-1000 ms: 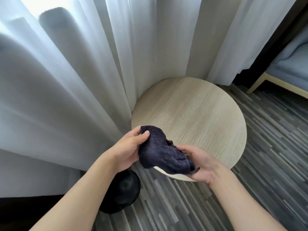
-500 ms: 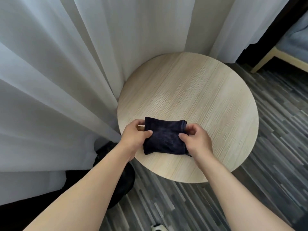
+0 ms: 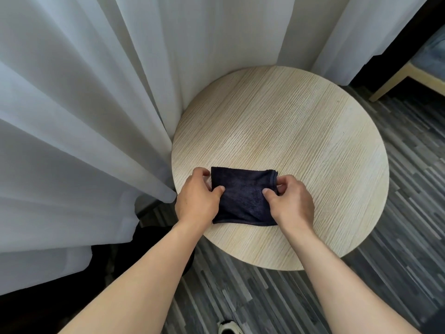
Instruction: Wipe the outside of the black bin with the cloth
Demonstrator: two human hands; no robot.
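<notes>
White curtains hang in folds across the left and back of the scene, reaching down to a grey striped plank floor. Below the curtain hem, low on the left, the black bin stands on the floor, mostly hidden behind the left forearm, so its shape and which way it faces cannot be told. Just right of the curtains sits a round, pale wooden bench. On its near part lies the cloth, dark navy and folded into a rough rectangle with its long axis running left to right across the bench.

At the cloth's left edge, the left hand pinches the fabric, thumb on top and fingers curled at the border. At the right edge, the right hand grips the same way, thumb pressed onto the cloth. Holding both ends against a flat surface likely serves to square the fold into a firm pad before it goes down to the bin. A shoe tip shows at the bottom edge.
</notes>
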